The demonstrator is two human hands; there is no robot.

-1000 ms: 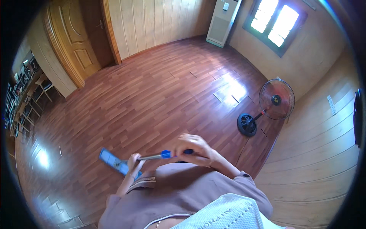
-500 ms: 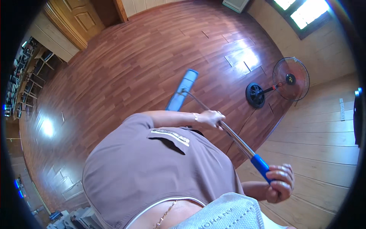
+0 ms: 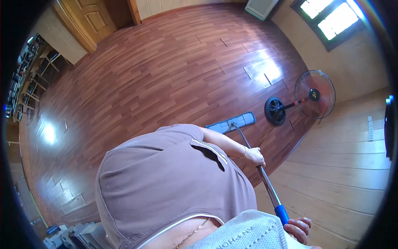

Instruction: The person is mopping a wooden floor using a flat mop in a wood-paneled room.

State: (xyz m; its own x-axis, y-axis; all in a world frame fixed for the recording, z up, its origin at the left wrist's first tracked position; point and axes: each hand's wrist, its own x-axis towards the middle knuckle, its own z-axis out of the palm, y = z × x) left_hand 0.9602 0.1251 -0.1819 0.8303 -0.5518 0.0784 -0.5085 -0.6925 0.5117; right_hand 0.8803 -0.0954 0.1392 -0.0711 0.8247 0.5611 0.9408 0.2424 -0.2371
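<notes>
A flat mop with a long metal pole (image 3: 270,190) slants from the floor toward me at the right. Its blue-grey pad (image 3: 244,120) lies on the wood floor, part of its near-left side close to my sleeve. My left hand (image 3: 254,157), with a gold bracelet at the wrist, is wrapped round the pole's middle. Lower right, my right hand (image 3: 298,229) closes round the end of the blue handle grip (image 3: 282,213); part of that hand is hidden behind the white mask (image 3: 248,230) at the lower edge.
A standing fan (image 3: 314,94) with a round black base (image 3: 275,111) stands just right of the mop pad. A cord runs from it over the reddish wood floor (image 3: 166,70). A pale wall (image 3: 331,174) borders the right; desks and stools (image 3: 35,89) line the far left.
The mop pad has swung right and nearer to me, turning from steep to nearly crosswise, closer to the fan base. My left hand has moved right and nearer; my right hand has dropped lower.
</notes>
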